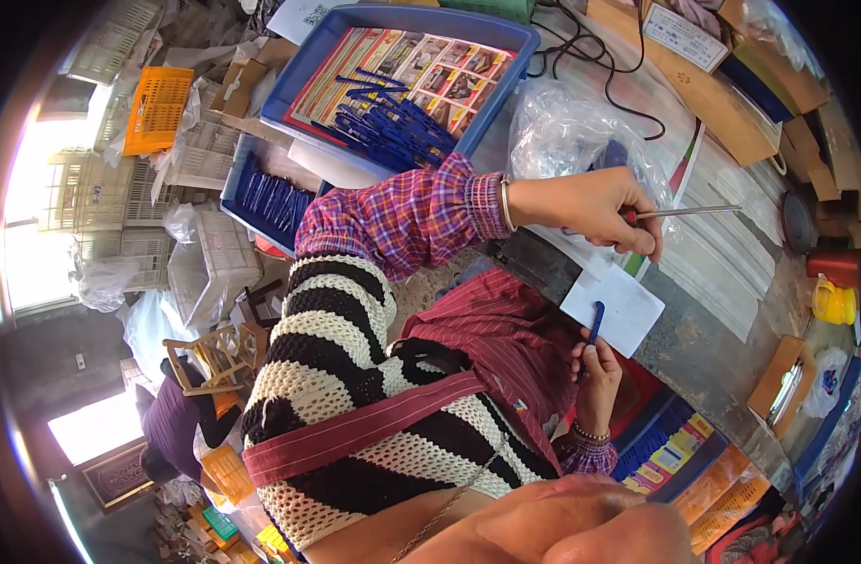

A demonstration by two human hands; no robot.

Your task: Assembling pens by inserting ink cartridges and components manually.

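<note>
My left hand reaches over the workbench, closed around a screwdriver with a red handle and a thin metal shaft that points right. Most of the handle is hidden in the fingers. My right hand, nearer my body, pinches a slim dark-blue strip-like piece with a rounded end. That piece stands out over a white sheet at the bench edge. The screwdriver tip is apart from it. Many similar blue pieces lie heaped in a blue tray at the far left.
A smaller blue bin of blue pieces stands beside the tray. Clear plastic bags, black cable and cardboard lie on the bench. Another blue bin and orange crates are at right. A person is behind at left.
</note>
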